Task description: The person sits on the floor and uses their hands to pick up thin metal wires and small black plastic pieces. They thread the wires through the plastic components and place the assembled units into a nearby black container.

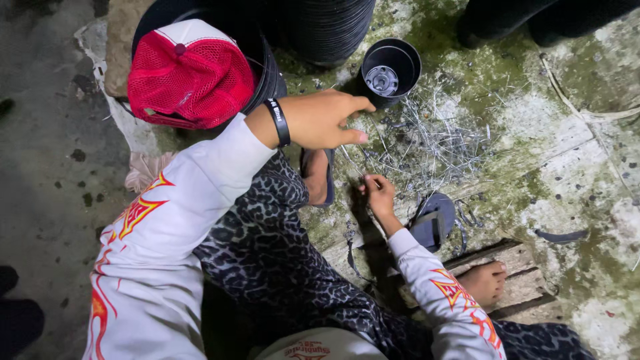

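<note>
Seen from above, a person in a white long-sleeved shirt with red and orange flame prints crouches over a mossy, stained concrete floor [567, 133]. The left hand [320, 120], a black wristband [278, 122] on its wrist, reaches far across the scene with fingers [353, 107] loosely extended and released, just beside a small black plastic pot [390, 70] that stands upright on the floor. The right hand [379, 193] rests nearer, its fingers pinched at the edge of a scattered heap of thin pale wire-like strands [433, 140] (whether a strand is held cannot be told). A red mesh cap [190, 73] sits on stacked black pots at far left; a grey sandal [432, 220] lies near the right hand.
</note>
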